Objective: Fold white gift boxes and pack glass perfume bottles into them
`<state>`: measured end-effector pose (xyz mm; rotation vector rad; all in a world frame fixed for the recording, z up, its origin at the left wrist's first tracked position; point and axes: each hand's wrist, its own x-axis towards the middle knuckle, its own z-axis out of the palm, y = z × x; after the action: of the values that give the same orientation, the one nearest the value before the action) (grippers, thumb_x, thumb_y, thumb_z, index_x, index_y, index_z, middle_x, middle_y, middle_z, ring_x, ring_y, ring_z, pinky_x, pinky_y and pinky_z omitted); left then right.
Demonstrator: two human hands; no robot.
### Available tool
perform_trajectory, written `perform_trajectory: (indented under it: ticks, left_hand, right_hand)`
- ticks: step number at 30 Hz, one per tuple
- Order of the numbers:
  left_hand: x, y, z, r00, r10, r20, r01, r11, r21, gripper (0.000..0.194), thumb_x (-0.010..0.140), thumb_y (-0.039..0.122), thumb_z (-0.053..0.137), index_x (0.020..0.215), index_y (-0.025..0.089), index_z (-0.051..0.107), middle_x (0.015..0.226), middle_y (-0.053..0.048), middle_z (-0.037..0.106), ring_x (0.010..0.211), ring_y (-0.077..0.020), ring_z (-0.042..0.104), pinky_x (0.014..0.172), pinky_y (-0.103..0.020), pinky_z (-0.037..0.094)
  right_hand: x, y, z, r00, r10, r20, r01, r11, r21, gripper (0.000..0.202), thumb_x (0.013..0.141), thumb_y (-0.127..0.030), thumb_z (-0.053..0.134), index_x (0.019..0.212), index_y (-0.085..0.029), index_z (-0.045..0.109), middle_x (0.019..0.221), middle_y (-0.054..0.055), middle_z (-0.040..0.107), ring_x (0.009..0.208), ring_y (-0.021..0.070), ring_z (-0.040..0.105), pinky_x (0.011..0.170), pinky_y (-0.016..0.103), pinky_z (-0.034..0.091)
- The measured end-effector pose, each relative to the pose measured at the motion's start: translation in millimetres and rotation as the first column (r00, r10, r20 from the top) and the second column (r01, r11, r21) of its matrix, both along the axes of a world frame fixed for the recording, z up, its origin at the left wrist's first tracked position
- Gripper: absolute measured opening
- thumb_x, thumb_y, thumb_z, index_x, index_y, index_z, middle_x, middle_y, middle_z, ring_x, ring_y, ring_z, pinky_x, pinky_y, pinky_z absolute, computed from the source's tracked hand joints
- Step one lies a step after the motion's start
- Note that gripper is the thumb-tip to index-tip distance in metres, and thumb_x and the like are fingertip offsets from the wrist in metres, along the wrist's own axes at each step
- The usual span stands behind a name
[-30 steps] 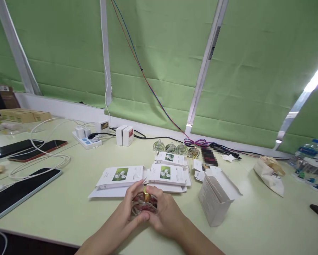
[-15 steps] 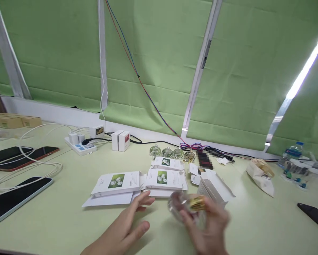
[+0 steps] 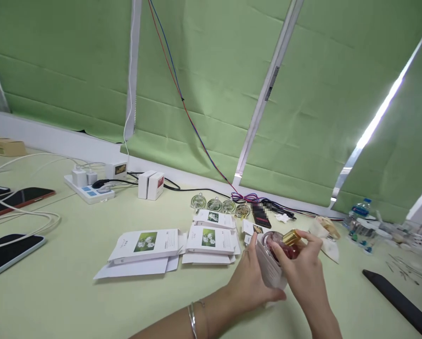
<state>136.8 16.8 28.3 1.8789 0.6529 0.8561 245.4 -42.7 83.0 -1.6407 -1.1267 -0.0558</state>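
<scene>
My right hand (image 3: 302, 263) is closed on a small glass bottle (image 3: 277, 245) with a gold cap and dark red contents. My left hand (image 3: 251, 278), below a silver bangle, is wrapped round a whitish carton (image 3: 269, 268) just beneath the bottle. Left of my hands lie flat white boxes with flower pictures: one (image 3: 145, 245) at the left, another (image 3: 211, 239) in the middle and a third (image 3: 216, 218) behind it. A small white box (image 3: 249, 228) lies behind my left hand.
Several round glass bottles (image 3: 214, 204) stand behind the boxes. A power strip (image 3: 91, 193), paired small boxes (image 3: 150, 185) and phones (image 3: 13, 252) are on the left. A beige pouch (image 3: 325, 235), water bottle (image 3: 362, 208) and black object (image 3: 397, 299) are on the right.
The view has turned to the right. My left hand has moved right and taken hold of the whitish carton. The bottle in my right hand has come over that carton.
</scene>
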Motion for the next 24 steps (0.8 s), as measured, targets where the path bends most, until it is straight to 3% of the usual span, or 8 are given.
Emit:
perform_trajectory:
  ticks: [2, 4, 7, 10, 16, 19, 22, 24]
  left_hand:
    - [-6, 2, -8.2, 0.998, 0.032, 0.052, -0.032, 0.999, 0.001, 0.133, 0.042, 0.031, 0.086, 0.145, 0.012, 0.004, 0.148, -0.021, 0.018, 0.135, -0.0374, 0.017, 0.11, -0.052, 0.017]
    - [-14, 6, -12.2, 0.993, 0.007, 0.115, -0.003, 1.0, -0.03, 0.122, 0.047, 0.028, 0.085, 0.142, 0.014, 0.01, 0.144, -0.021, 0.026, 0.131, -0.0362, 0.026, 0.108, -0.051, 0.022]
    - [-23, 12, -11.4, 0.972, -0.145, 0.186, 0.156, 0.987, -0.047, 0.095, 0.061, 0.021, 0.078, 0.136, 0.016, 0.02, 0.128, -0.017, 0.047, 0.119, -0.0296, 0.045, 0.1, -0.045, 0.033]
    - [-25, 15, -8.7, 0.959, -0.242, 0.149, 0.246, 0.969, -0.007, 0.079, 0.068, 0.018, 0.071, 0.131, 0.018, 0.024, 0.117, -0.012, 0.056, 0.111, -0.0266, 0.052, 0.094, -0.042, 0.038]
    - [-29, 15, -7.5, 0.976, -0.217, 0.01, 0.215, 0.972, 0.099, 0.088, 0.066, 0.027, 0.077, 0.133, 0.017, 0.022, 0.113, -0.014, 0.058, 0.104, -0.0295, 0.055, 0.086, -0.041, 0.043]
    - [-36, 17, -2.3, 0.969, -0.245, -0.006, 0.243, 0.959, 0.147, 0.087, 0.068, 0.026, 0.075, 0.135, 0.017, 0.02, 0.112, -0.013, 0.058, 0.105, -0.0286, 0.055, 0.088, -0.041, 0.042]
    - [-50, 20, 2.2, 0.965, -0.262, -0.031, 0.263, 0.948, 0.18, 0.085, 0.072, 0.024, 0.071, 0.137, 0.016, 0.018, 0.116, -0.013, 0.054, 0.106, -0.0269, 0.053, 0.092, -0.04, 0.04]
    - [-63, 23, 1.9, 0.969, -0.241, -0.058, 0.247, 0.952, 0.179, 0.085, 0.074, 0.026, 0.069, 0.138, 0.016, 0.014, 0.121, -0.014, 0.05, 0.107, -0.0269, 0.051, 0.094, -0.04, 0.038]
  right_hand:
    - [4, -3, -7.3, 0.993, 0.117, 0.019, -0.117, 0.993, -0.012, 0.053, 0.069, -0.051, 0.066, 0.104, -0.023, 0.038, 0.08, 0.005, 0.064, 0.064, 0.0215, 0.063, 0.06, 0.035, 0.05]
    - [8, -6, -14.2, 0.972, 0.233, 0.035, -0.233, 0.973, -0.002, 0.051, 0.07, -0.051, 0.065, 0.104, -0.023, 0.04, 0.077, 0.002, 0.064, 0.062, 0.0196, 0.061, 0.058, 0.032, 0.049]
    - [16, -7, -23.7, 0.945, 0.323, 0.055, -0.323, 0.946, 0.008, 0.039, 0.073, -0.052, 0.063, 0.094, -0.023, 0.048, 0.078, 0.003, 0.066, 0.065, 0.0186, 0.059, 0.06, 0.031, 0.048]
    - [24, -6, -28.5, 0.886, 0.46, 0.059, -0.456, 0.887, -0.069, 0.029, 0.078, -0.05, 0.06, 0.078, -0.021, 0.054, 0.085, 0.007, 0.068, 0.076, 0.021, 0.061, 0.066, 0.033, 0.049]
    - [23, -11, -24.2, 0.803, 0.595, -0.012, -0.593, 0.799, -0.101, 0.022, 0.084, -0.04, 0.057, 0.074, -0.021, 0.061, 0.082, 0.007, 0.066, 0.081, 0.0223, 0.062, 0.071, 0.035, 0.051]
    - [19, -9, -31.9, 0.809, 0.587, 0.012, -0.587, 0.809, -0.023, 0.022, 0.086, -0.038, 0.055, 0.077, -0.021, 0.063, 0.084, 0.008, 0.065, 0.085, 0.023, 0.061, 0.071, 0.036, 0.052]
    - [14, -2, -52.8, 0.894, 0.445, 0.056, -0.445, 0.863, 0.239, 0.02, 0.088, -0.038, 0.051, 0.088, -0.021, 0.062, 0.092, 0.008, 0.064, 0.093, 0.024, 0.059, 0.077, 0.039, 0.05]
    - [8, 4, -69.7, 0.939, 0.344, 0.008, -0.314, 0.848, 0.426, 0.019, 0.087, -0.037, 0.052, 0.096, -0.021, 0.057, 0.096, 0.008, 0.061, 0.088, 0.0223, 0.06, 0.076, 0.038, 0.05]
